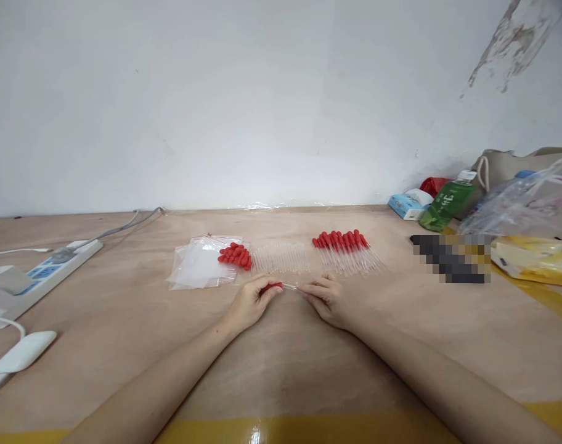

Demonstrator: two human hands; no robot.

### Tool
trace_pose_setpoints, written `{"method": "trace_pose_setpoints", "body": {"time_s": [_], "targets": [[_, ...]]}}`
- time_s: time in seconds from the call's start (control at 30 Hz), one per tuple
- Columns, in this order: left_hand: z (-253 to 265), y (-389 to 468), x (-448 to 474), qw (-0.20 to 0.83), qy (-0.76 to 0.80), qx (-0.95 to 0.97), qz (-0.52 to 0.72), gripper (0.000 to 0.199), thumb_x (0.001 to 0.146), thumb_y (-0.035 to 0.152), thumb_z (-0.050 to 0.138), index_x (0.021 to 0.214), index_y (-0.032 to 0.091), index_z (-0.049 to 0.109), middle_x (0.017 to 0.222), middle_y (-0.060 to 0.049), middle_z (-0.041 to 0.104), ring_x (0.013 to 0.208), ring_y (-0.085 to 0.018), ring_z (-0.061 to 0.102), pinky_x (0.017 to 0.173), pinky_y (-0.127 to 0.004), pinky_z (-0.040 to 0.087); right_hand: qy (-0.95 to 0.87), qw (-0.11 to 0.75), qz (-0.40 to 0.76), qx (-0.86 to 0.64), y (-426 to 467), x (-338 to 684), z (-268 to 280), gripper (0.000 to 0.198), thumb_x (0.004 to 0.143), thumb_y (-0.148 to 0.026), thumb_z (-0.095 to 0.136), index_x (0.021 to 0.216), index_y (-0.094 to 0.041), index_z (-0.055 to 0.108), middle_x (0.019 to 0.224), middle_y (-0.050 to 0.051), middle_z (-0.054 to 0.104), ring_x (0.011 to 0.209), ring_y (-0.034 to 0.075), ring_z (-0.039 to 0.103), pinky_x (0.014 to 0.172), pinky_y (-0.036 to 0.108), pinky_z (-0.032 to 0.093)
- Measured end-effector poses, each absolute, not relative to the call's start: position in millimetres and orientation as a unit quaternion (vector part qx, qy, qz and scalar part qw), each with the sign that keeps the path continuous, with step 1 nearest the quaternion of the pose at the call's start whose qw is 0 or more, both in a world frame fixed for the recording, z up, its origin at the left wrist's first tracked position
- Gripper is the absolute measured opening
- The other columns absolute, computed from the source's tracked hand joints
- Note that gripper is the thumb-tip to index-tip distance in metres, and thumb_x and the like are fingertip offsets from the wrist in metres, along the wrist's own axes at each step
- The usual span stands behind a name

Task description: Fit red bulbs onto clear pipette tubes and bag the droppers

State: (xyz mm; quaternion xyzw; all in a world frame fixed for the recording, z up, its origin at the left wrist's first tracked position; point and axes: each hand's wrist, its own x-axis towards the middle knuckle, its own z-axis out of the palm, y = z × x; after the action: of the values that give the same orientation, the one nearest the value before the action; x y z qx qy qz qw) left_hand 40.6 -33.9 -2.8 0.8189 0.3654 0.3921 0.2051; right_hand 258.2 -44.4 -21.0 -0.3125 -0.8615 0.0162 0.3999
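My left hand [253,300] pinches a red rubber dropper bulb [275,285]. Between my hands a thin glass tube [289,287] runs from the bulb's mouth to the fingertips of my right hand [326,298], which are closed on it. Just beyond my left hand lies a pile of red bulbs [235,255], partly on clear plastic zip bags [193,265]. Loose glass tubes [283,256] lie side by side in the middle. To their right is a row of droppers [348,251], glass tubes with red bulbs on their far ends.
A white power strip [54,271] with plugs and cables lies at the left, near a white plastic device [26,351]. At the right are a blue tissue pack [405,206], a green bottle [448,202], plastic bags [525,200] and a blurred dark object [452,258]. A wall stands behind.
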Motion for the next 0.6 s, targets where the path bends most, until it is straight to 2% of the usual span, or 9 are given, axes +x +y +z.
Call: {"method": "trace_pose_setpoints", "body": {"time_s": [0.17,0.37,0.6], "targets": [[-1,-39,44,0.242,0.365,0.814,0.381,0.015,0.084,0.027,0.050,0.087,0.017,0.062,0.080,-0.003,0.062,0.070,-0.012,0.055,0.062,-0.023,0.043,-0.865,0.376,0.045,-0.330,-42,263,-16,0.023,0.087,-0.022,0.044,0.103,-0.024,0.061,0.081,0.001,0.066,0.068,0.011,0.056,0.066,0.029,0.033],[4,-43,46,0.246,0.374,0.835,0.318,0.017,0.085,0.027,0.048,0.087,0.016,0.061,0.081,-0.004,0.060,0.073,-0.013,0.054,0.066,-0.025,0.043,-0.877,0.315,0.003,-0.361,-47,261,-8,0.023,0.087,-0.020,0.043,0.100,-0.023,0.062,0.078,0.001,0.066,0.063,0.011,0.053,0.068,0.032,0.028],[1,-46,46,0.227,0.342,0.857,0.312,0.018,0.086,0.027,0.046,0.085,0.016,0.059,0.079,-0.003,0.058,0.070,-0.013,0.053,0.064,-0.025,0.042,-0.862,0.340,0.028,-0.375,-57,248,-5,0.022,0.084,-0.019,0.042,0.091,-0.021,0.063,0.072,0.000,0.065,0.057,0.010,0.050,0.065,0.030,0.028]]}}
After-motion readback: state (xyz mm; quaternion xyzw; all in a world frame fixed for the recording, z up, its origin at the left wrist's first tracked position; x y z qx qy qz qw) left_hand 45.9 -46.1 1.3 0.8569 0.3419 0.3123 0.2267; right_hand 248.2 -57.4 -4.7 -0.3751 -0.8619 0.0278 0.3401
